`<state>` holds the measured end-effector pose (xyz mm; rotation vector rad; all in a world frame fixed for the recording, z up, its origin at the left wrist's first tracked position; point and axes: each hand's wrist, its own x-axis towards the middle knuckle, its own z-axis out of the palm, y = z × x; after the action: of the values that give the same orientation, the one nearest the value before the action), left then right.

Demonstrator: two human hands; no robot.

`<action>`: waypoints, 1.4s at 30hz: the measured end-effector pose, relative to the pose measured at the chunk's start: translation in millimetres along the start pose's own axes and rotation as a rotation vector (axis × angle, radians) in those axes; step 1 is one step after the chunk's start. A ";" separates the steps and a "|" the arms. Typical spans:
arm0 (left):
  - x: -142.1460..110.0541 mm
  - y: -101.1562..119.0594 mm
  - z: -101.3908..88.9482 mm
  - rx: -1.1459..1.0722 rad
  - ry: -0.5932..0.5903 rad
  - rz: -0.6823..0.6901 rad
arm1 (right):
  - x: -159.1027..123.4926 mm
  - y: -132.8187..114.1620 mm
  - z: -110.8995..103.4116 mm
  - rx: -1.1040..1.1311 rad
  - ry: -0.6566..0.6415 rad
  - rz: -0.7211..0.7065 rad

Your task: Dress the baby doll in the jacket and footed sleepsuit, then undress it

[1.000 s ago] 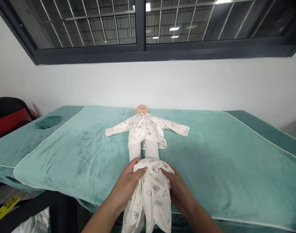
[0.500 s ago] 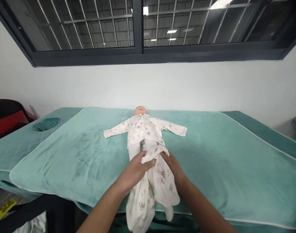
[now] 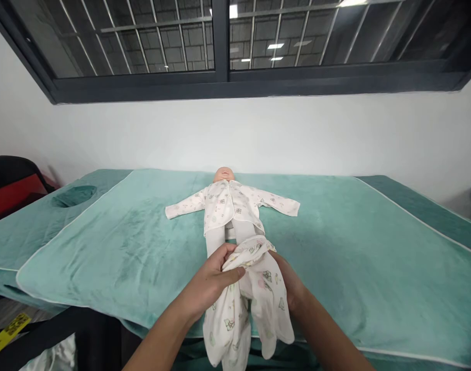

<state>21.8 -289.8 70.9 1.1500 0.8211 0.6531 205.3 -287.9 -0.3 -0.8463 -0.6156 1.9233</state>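
A baby doll (image 3: 224, 174) lies on its back on the bed, arms spread, in a white printed jacket (image 3: 220, 206). Below the jacket its white legs (image 3: 215, 241) reach toward me. White printed baby pants (image 3: 235, 309) cover the lower legs and hang down over the bed's front edge. My left hand (image 3: 210, 283) grips the gathered waistband, thumb on top and fingers curled round it. On the other side my right hand (image 3: 287, 275) holds the pants, its fingers mostly hidden behind or inside the cloth.
A green plush cover (image 3: 115, 247) spreads over the bed, which has a round hole (image 3: 73, 197) at the left end. Behind stands a white wall under a dark window frame (image 3: 220, 88). A red and black chair (image 3: 17, 190) is at far left, a yellow tag (image 3: 7, 335) at lower left.
The gathered waistband has shifted slightly down and to the right. My right hand has slid further behind the cloth, and the right pant leg has swung right.
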 end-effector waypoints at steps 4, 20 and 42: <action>-7.8 -14.2 0.9 -0.231 -0.035 -0.011 | -1.5 2.4 1.1 -0.050 0.122 -0.075; 36.7 -6.6 -2.8 0.121 0.354 0.161 | -6.1 13.1 4.6 -0.022 0.071 -0.168; 68.7 14.7 -35.1 0.402 0.236 0.204 | 61.0 -50.8 -37.4 -0.852 0.335 -0.615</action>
<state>29.9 -212.1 63.2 1.5544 1.0765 0.8270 240.5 -207.8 -7.2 -1.2698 -1.3342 0.9003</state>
